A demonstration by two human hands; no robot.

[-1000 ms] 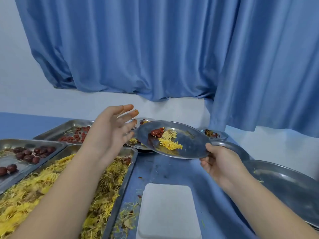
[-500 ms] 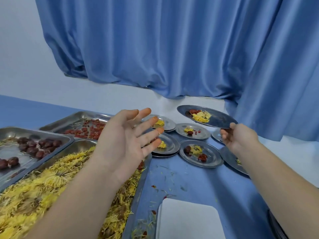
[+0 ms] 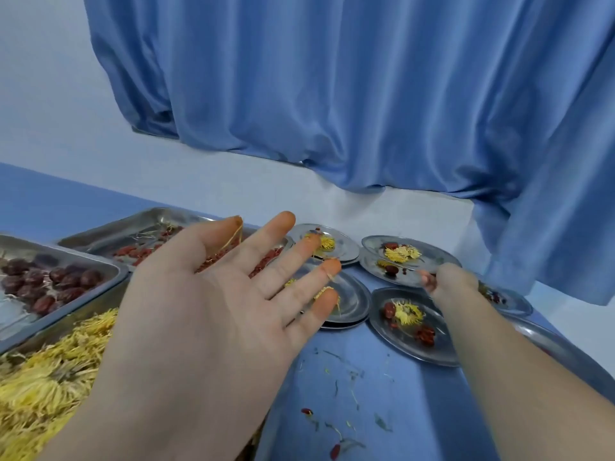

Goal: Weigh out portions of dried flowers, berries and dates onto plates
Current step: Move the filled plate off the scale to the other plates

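Note:
My left hand hovers open, palm up, fingers spread, over the trays, with yellow petal strands stuck to its orange-stained fingertips. My right hand grips the near rim of a filled steel plate holding yellow flowers and a red date; the plate rests on top of another filled plate at the back right. A tray of yellow dried flowers lies at lower left, a tray of dark dates left, and a tray of red berries behind.
Several more filled steel plates lie on the blue table: one in front of my right hand, one at the back, one under my left fingers. A larger steel dish edge sits right. Loose scraps litter the table. Blue curtain behind.
My right hand has carried the filled plate away from me and lowered it onto the stack at the back right. My left hand stayed open and raised. The view tilted forward.

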